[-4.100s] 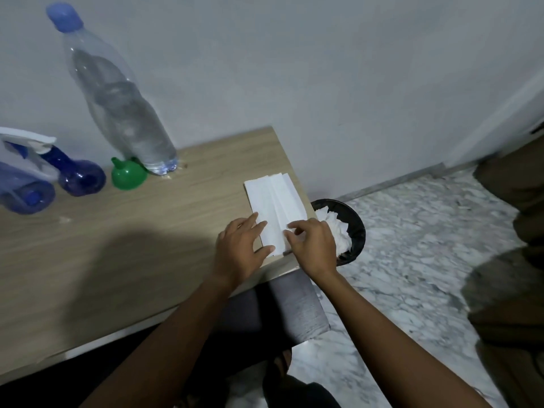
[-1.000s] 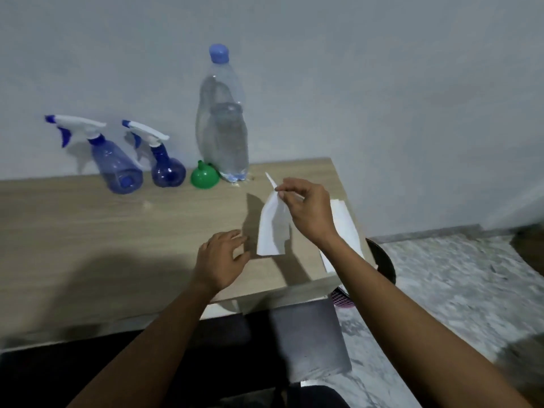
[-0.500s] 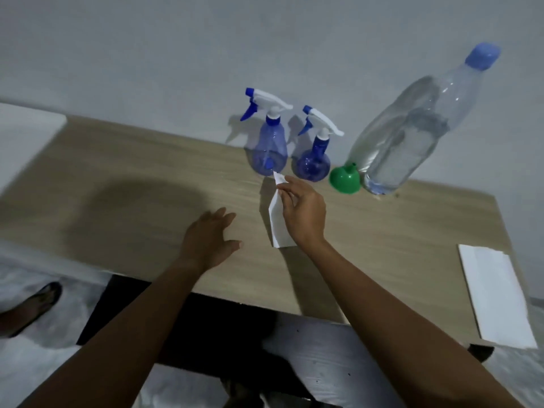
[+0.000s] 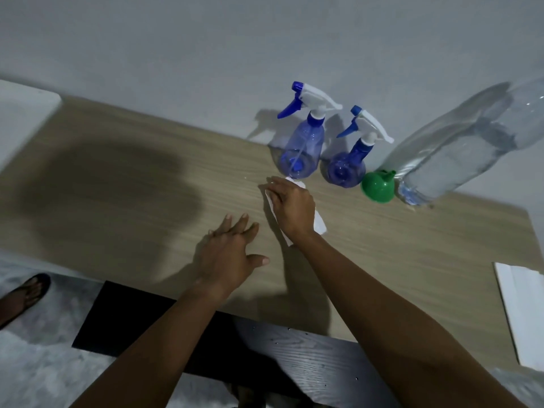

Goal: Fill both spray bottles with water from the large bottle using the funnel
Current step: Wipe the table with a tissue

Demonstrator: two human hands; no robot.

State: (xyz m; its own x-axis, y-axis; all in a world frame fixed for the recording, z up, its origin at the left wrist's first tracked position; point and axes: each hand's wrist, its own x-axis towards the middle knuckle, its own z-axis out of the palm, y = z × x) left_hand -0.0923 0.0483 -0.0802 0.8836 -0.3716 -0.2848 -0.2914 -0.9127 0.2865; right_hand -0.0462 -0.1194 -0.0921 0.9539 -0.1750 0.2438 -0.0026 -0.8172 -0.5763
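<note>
A crumpled white paper tissue (image 4: 319, 223) lies on the light wood tabletop (image 4: 123, 184); a flat white tissue stack (image 4: 524, 313) sits at its right edge.

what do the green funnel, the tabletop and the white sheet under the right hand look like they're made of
Funnel: glossy green plastic, by its even shine. Tabletop: pale wood-grain, matte, probably laminate. White sheet under the right hand: thin, soft and creased, likely tissue paper.

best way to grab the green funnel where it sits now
Pinch the funnel by its narrow spout, which points up and back, coming from above. It rests wide mouth down on the table, squeezed between the right spray bottle and the large bottle, so a sideways reach would probably knock one of them.
</note>
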